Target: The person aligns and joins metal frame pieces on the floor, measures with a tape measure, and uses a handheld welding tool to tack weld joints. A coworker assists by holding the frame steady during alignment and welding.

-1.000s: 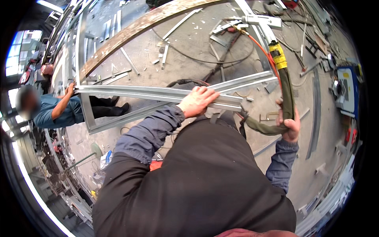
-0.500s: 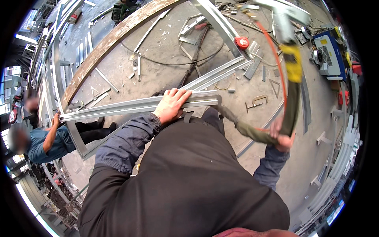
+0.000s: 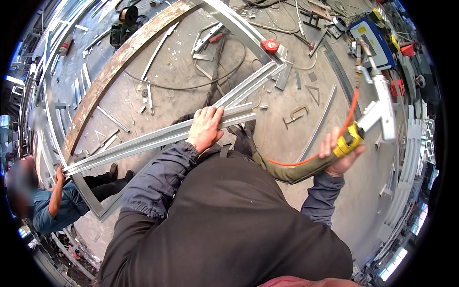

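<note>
My left hand (image 3: pixel 206 128) is wrapped over a long grooved metal profile (image 3: pixel 138 143), close to its right end. This silver profile belongs to a framework of bars. At the profile's far left end, a co-worker's hand (image 3: pixel 59 175) holds on. Out to the right, my right hand (image 3: pixel 340 165) grips an olive-sleeved cable (image 3: pixel 294 173) just below a yellow taped band (image 3: pixel 350 139). Above that band extends a whitish welding gun (image 3: pixel 382 103), held up over the floor. An orange hose (image 3: pixel 355 103) runs along the sleeve to the gun's brass-coloured fitting.
A red tape measure (image 3: pixel 270 46) rests on the frame's upper bar. A C-clamp (image 3: pixel 296 116) and metal offcuts lie on the concrete floor. A worn beam (image 3: pixel 103 93) crosses the upper left. Upper right stands a blue machine (image 3: pixel 375 40). A dark cable curves across the floor.
The welding gun has swung down from the upper right and tilted rightward, with my right hand still on its cable. My view has shifted; my left hand keeps its place on the profile.
</note>
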Motion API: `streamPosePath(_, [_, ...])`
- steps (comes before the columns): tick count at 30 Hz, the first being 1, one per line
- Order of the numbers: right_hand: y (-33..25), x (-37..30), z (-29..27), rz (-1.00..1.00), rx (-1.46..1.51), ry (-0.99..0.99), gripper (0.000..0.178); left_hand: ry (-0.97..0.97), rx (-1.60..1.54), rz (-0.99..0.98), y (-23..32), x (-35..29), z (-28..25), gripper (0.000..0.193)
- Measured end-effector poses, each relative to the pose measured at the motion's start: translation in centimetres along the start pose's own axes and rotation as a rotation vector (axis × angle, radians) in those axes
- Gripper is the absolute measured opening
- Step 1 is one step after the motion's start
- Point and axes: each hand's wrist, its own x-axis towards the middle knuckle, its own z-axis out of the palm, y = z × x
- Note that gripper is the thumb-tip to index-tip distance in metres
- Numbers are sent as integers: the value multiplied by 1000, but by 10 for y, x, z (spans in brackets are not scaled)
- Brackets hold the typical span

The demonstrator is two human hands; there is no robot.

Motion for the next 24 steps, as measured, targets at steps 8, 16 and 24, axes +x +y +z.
streamPosePath(8, [-49, 26, 20, -212, -183, -89, 92, 110, 32, 22, -6, -2, 15, 83])
streamPosePath(16, [-39, 50, 4, 316, -482, -310, 94, 74, 74, -33, -4, -3, 16, 80])
streamPosePath(24, [-13, 53, -10, 808, -822, -634, 95, 17, 71, -58, -2, -3, 8, 92])
